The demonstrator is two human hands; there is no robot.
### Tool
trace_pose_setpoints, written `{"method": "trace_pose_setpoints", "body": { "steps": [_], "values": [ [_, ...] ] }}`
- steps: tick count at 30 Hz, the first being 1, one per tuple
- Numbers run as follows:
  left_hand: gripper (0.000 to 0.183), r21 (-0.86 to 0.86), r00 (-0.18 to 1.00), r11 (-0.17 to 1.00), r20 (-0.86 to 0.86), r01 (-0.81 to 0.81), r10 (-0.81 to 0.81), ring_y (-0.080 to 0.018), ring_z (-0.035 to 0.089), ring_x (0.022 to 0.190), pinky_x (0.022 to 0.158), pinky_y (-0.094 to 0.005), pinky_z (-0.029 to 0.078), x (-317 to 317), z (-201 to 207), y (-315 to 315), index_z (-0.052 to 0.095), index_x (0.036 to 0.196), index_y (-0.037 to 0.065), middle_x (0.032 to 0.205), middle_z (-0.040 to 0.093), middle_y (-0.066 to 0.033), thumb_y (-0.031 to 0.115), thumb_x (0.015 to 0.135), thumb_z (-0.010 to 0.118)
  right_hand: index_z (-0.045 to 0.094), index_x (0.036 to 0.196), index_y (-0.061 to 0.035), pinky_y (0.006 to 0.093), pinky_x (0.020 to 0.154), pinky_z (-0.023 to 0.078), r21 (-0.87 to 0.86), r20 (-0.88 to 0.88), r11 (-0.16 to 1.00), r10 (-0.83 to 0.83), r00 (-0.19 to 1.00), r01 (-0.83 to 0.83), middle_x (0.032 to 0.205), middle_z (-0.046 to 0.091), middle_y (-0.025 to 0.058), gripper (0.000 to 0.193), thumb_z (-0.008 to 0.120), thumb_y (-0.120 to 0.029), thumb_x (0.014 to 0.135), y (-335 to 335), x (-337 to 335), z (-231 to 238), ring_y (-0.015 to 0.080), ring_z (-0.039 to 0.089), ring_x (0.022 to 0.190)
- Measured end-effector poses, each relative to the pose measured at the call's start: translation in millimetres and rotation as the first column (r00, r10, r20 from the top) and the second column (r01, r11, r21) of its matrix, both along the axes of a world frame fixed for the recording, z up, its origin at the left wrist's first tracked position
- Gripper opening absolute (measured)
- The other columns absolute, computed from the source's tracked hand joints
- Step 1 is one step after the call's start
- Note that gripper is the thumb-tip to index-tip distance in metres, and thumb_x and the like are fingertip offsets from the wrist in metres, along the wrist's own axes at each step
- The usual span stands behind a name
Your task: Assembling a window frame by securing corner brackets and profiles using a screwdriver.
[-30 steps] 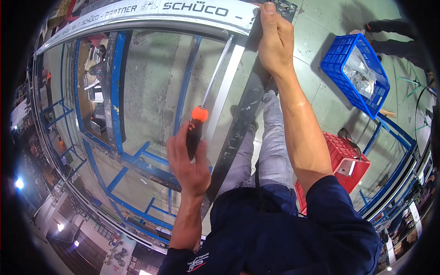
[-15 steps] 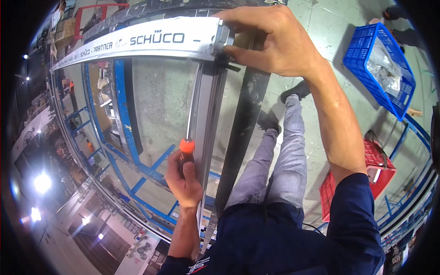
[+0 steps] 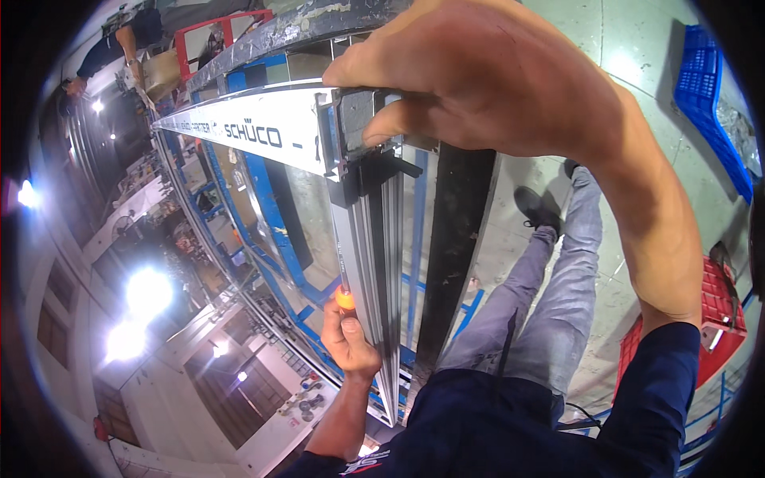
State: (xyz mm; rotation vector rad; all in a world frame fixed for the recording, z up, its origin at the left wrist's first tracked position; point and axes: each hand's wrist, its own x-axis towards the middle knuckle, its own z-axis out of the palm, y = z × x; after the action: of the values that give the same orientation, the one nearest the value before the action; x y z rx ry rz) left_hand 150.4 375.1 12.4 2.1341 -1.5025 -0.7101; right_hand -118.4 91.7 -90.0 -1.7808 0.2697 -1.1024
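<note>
My left hand (image 3: 351, 348) is closed round the orange handle of a screwdriver (image 3: 345, 299), whose shaft points up along the side of a grey metal profile (image 3: 368, 255). That profile meets a second one, covered in white printed film (image 3: 255, 134), at a corner with black fittings (image 3: 370, 174). Large in view, my right hand (image 3: 518, 80) grips the corner's dark square end (image 3: 357, 119) between thumb and fingers. The screwdriver's tip cannot be made out against the profile.
Blue metal stands (image 3: 275, 215) lie under and behind the frame, with a dark bar (image 3: 458, 239) beside the grey profile. To the right are a blue plastic crate (image 3: 705, 88) and a red crate (image 3: 721, 299). Another person's arm (image 3: 127, 44) shows at the far upper left.
The view has shifted and come closer to the corner, showing its end face more fully. My left hand still holds the screwdriver, and my right hand stays at the corner.
</note>
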Motion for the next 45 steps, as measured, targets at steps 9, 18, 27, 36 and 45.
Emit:
{"method": "trace_pose_setpoints", "body": {
  "steps": [9, 18, 27, 36, 45],
  "values": [
    [0.053, 0.012, 0.998, 0.998, -0.005, -0.065, 0.065, -0.0117, 0.06, 0.096, 0.086, -0.0246, 0.046, -0.2, 1.7, 8.0, 0.054, 0.137, -0.007, 0.108, 0.066, -0.0067, 0.036, 0.11, 0.041, 0.067, 0.076, -0.0031, 0.031, 0.042, 0.04, -0.09, -0.406, 0.994, 0.022, 0.914, -0.064, 0.063, 0.064, 0.006, 0.017, 0.072, -0.009, 0.091, -0.2, 9.0, 30.1, 0.0134, 0.053, 0.05],
    [0.056, 0.068, 0.994, 0.997, 0.105, -0.031, 0.024, -0.0105, 0.055, 0.088, 0.078, -0.0254, 0.044, -5.5, 4.4, 1.5, 0.056, 0.129, -0.006, 0.096, 0.06, -0.0031, 0.045, 0.108, 0.042, 0.071, 0.08, -0.0073, 0.0336, 0.05, 0.046, -0.112, -0.301, 0.993, -0.073, 0.951, 0.041, 0.07, 0.067, 0.0053, 0.01, 0.071, -0.009, 0.09, 11.8, 17.9, 15.1, 0.017, 0.059, 0.061],
    [0.054, 0.07, 0.992, 0.996, 0.117, -0.05, 0.042, -0.0119, 0.058, 0.09, 0.079, -0.0265, 0.047, 3.3, 4.5, 9.1, 0.055, 0.13, -0.006, 0.101, 0.064, -0.0051, 0.042, 0.107, 0.044, 0.075, 0.084, -0.0114, 0.0363, 0.058, 0.052, -0.119, -0.209, 0.981, -0.174, 0.962, 0.151, 0.077, 0.071, 0.0045, 0.008, 0.069, -0.009, 0.09, 31.7, 16.4, 3.0, 0.0205, 0.065, 0.073],
    [0.062, 0.025, 0.979, 0.997, 0.191, -0.074, 0.068, -0.0113, 0.058, 0.089, 0.078, -0.0244, 0.046, 3.2, 9.7, 11.2, 0.051, 0.137, -0.007, 0.102, 0.064, -0.0048, 0.048, 0.108, 0.042, 0.079, 0.089, -0.0155, 0.039, 0.066, 0.058, -0.112, -0.099, 0.956, -0.283, 0.954, 0.272, 0.084, 0.075, 0.0037, 0.013, 0.067, -0.009, 0.089, 100.9, -26.4, -85.4, 0.024, 0.071, 0.084],
    [0.058, 0.095, 0.992, 0.992, 0.107, -0.084, 0.074, -0.0139, 0.056, 0.094, 0.087, -0.0278, 0.044, -3.4, -0.8, 3.6, 0.055, 0.129, -0.006, 0.103, 0.061, -0.0056, 0.046, 0.108, 0.039, 0.083, 0.092, -0.0191, 0.0414, 0.073, 0.064, -0.126, -0.145, 0.907, -0.416, 0.898, 0.401, 0.091, 0.078, 0.0031, 0.02, 0.066, -0.01, 0.088, 34.1, 9.9, -4.0, 0.0272, 0.076, 0.094]
  ]
}}
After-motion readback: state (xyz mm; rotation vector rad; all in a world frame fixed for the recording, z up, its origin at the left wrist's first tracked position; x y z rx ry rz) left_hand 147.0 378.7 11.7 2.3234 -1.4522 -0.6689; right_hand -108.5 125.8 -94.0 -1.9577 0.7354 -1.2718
